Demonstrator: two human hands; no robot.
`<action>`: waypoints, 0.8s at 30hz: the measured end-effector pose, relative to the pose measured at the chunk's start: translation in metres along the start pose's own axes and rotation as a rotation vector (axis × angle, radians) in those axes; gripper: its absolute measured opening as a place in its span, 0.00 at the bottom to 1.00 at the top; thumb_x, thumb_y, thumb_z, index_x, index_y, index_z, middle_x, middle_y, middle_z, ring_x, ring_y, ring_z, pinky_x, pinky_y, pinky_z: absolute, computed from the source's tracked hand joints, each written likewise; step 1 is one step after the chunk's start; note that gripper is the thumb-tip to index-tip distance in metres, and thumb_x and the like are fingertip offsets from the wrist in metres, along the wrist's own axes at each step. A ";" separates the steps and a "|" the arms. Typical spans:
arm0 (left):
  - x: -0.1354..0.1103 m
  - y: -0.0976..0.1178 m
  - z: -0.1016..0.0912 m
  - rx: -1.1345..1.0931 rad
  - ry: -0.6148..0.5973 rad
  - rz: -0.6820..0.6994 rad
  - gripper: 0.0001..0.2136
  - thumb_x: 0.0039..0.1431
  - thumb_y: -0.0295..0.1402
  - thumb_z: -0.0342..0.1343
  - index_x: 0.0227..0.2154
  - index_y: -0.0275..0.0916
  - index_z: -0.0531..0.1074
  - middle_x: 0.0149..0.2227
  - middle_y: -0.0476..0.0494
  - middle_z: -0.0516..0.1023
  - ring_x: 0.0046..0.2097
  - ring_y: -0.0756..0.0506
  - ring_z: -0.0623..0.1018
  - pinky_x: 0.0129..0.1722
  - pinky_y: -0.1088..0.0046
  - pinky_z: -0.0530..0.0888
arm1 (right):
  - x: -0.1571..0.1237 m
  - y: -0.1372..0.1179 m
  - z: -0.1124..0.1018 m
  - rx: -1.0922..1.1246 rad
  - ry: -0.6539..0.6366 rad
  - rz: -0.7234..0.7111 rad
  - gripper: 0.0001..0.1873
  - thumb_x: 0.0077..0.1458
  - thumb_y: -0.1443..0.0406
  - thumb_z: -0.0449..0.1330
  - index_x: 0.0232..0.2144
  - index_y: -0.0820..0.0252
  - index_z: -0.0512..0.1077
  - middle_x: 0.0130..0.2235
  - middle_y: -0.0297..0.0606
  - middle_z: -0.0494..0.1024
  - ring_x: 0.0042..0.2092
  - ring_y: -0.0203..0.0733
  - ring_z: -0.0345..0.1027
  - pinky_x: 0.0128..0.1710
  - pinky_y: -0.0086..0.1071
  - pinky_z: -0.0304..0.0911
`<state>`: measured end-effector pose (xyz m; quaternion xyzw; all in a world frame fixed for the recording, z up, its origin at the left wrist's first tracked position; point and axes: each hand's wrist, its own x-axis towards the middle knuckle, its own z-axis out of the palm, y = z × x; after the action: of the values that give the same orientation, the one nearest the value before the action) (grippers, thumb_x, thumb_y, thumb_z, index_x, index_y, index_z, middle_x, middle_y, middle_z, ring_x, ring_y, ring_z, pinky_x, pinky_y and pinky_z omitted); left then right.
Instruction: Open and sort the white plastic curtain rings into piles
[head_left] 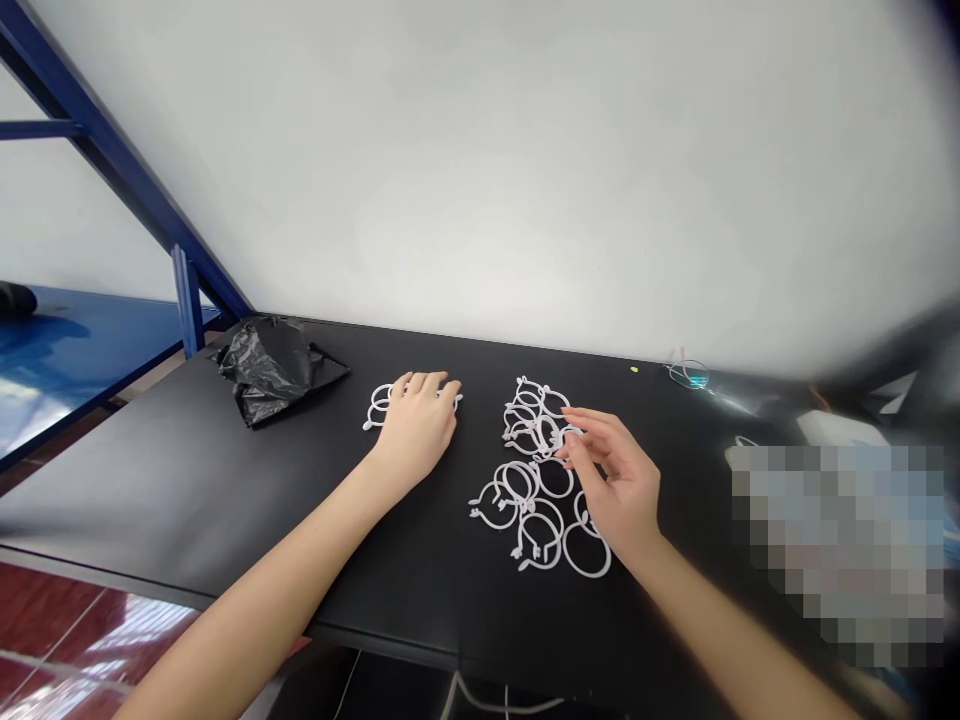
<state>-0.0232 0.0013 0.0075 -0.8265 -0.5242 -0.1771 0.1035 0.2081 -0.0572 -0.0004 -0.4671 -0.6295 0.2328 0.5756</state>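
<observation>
Several white plastic shower curtain rings point(556, 478) with snap ends lie in a loose, overlapping pile on the black table. At the pile's right side my right hand point(619, 475) has its thumb and fingertips pinched at one ring point(571, 433). A smaller group of the same rings point(377, 407) lies to the left, partly covered by my left hand point(420, 420). That hand is palm down with its fingers stretched over them. What is under the palm is hidden.
A crumpled black plastic bag point(274, 365) sits at the table's back left. Eyeglasses point(688, 374) lie at the back right by the white wall. A pixelated area hides things at the right. The black table point(195, 480) has its front edge nearby; a blue metal frame point(135, 190) rises at left.
</observation>
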 end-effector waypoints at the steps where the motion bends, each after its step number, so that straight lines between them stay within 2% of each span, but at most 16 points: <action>1: 0.000 0.004 -0.001 -0.060 0.000 0.040 0.13 0.62 0.24 0.48 0.48 0.34 0.71 0.51 0.35 0.75 0.51 0.38 0.73 0.57 0.53 0.64 | 0.000 0.000 0.000 0.000 -0.002 -0.002 0.09 0.60 0.68 0.59 0.42 0.54 0.75 0.47 0.40 0.74 0.31 0.34 0.74 0.28 0.32 0.73; 4: -0.001 0.019 -0.005 -0.227 -0.037 0.185 0.13 0.64 0.25 0.46 0.47 0.37 0.71 0.48 0.41 0.76 0.50 0.42 0.74 0.60 0.54 0.62 | -0.001 0.002 0.000 -0.002 -0.017 -0.020 0.09 0.60 0.69 0.58 0.41 0.54 0.75 0.47 0.40 0.74 0.31 0.34 0.73 0.29 0.33 0.73; 9: -0.007 0.034 0.001 -0.301 -0.098 0.381 0.12 0.65 0.25 0.46 0.47 0.36 0.71 0.48 0.40 0.75 0.49 0.42 0.73 0.56 0.57 0.66 | 0.001 0.005 -0.001 -0.132 -0.024 -0.077 0.09 0.59 0.70 0.59 0.40 0.54 0.75 0.45 0.39 0.76 0.35 0.38 0.73 0.31 0.34 0.72; 15: -0.008 0.034 0.005 -0.316 -0.103 0.381 0.11 0.66 0.27 0.47 0.48 0.35 0.71 0.48 0.38 0.74 0.49 0.41 0.73 0.53 0.59 0.69 | 0.008 0.015 -0.004 -0.441 -0.149 -0.137 0.10 0.53 0.67 0.64 0.40 0.56 0.75 0.41 0.40 0.80 0.43 0.48 0.72 0.43 0.44 0.70; 20: -0.009 0.035 0.003 -0.331 -0.124 0.376 0.11 0.66 0.28 0.47 0.48 0.34 0.71 0.50 0.37 0.74 0.50 0.40 0.73 0.52 0.58 0.70 | 0.007 0.017 -0.002 -0.449 -0.213 -0.094 0.02 0.54 0.67 0.63 0.33 0.57 0.75 0.34 0.38 0.80 0.38 0.46 0.72 0.39 0.42 0.70; 24: -0.009 0.036 0.002 -0.338 -0.130 0.369 0.12 0.66 0.27 0.47 0.48 0.35 0.71 0.49 0.37 0.74 0.50 0.40 0.73 0.52 0.58 0.71 | 0.007 0.015 -0.002 -0.425 -0.180 -0.111 0.01 0.55 0.66 0.62 0.31 0.56 0.75 0.33 0.37 0.80 0.37 0.47 0.72 0.39 0.42 0.70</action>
<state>0.0059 -0.0205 0.0025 -0.9235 -0.3328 -0.1867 -0.0395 0.2160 -0.0444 -0.0090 -0.5200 -0.7379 0.1038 0.4176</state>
